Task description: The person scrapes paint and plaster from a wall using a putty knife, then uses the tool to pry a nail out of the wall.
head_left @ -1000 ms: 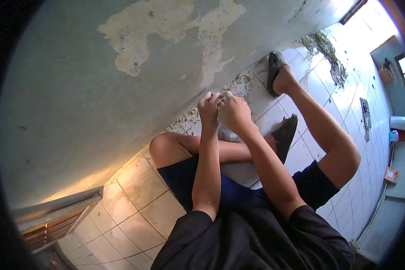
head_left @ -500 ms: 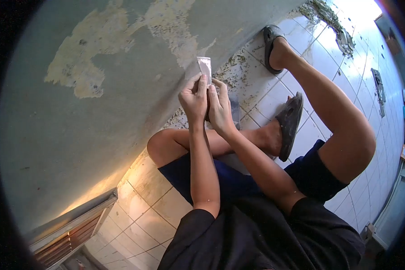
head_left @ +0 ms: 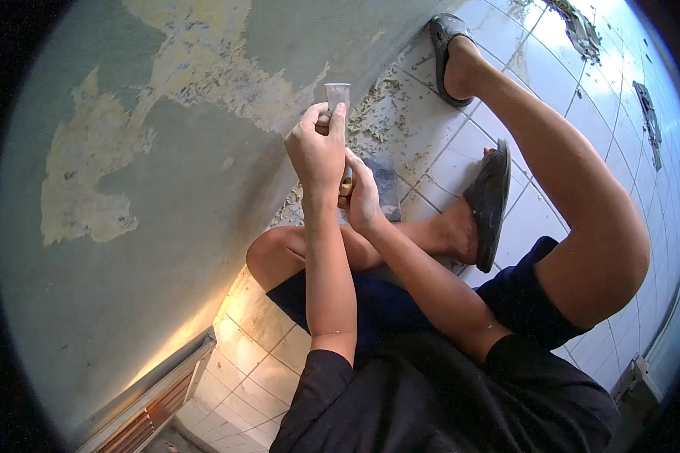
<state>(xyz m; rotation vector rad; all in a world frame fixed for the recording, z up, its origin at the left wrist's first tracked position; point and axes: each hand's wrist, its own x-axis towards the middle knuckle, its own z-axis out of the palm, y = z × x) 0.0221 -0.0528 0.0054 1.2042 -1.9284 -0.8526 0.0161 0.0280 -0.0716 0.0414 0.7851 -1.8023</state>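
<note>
A putty knife points up toward the wall, its flat metal blade showing above my hands. My left hand is closed around it near the blade, with the thumb lying along the blade's face. Just below, my right hand has its fingers curled around the handle end, which is mostly hidden. Left of the hands stands a grey-green wall with large pale patches where the coating is gone. The blade is close to the wall in view; whether it touches cannot be made out.
Scraped flakes litter the white tiled floor along the wall. A dark flat sheet lies behind my right hand. My legs and sandals are to the right. A framed slatted panel is at the lower left.
My left hand has moved slightly up and left, and the right hand has slid lower to the handle. The blade has turned. The view has shifted along the wall.
</note>
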